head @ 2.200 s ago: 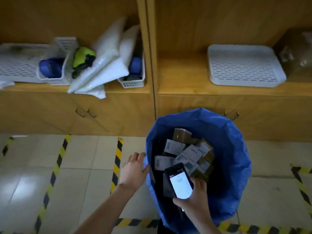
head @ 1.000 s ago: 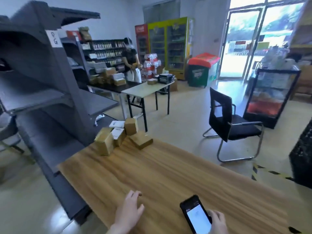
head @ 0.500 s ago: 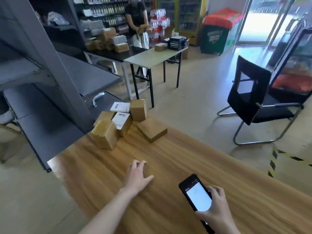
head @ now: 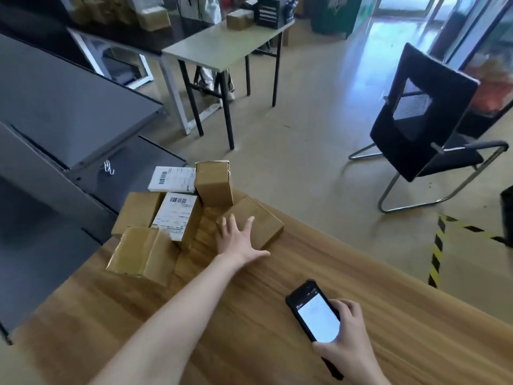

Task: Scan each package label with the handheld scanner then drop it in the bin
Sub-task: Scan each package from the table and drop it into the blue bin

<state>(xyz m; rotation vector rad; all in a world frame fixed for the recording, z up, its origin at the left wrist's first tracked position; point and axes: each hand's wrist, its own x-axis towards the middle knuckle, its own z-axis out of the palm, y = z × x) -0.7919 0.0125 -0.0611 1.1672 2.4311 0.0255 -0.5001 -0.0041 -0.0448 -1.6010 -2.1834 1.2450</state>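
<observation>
Several small cardboard packages lie in a cluster at the far corner of the wooden table. Two show white barcode labels facing up. A flat brown package lies at the cluster's right side. My left hand reaches out with fingers spread, its fingertips over the near edge of that flat package. My right hand grips the black handheld scanner, whose screen glows white, low over the table at the lower right. The bin is out of view.
Grey metal shelving stands left of the table. A black mesh chair is on the floor to the right. A folding table with boxes stands further back, with a person's legs behind it. Yellow-black tape marks the floor.
The view turned from the blue bin to the table and tilted down. My left hand has stretched forward from mid-table to the flat package. The scanner stays in my right hand.
</observation>
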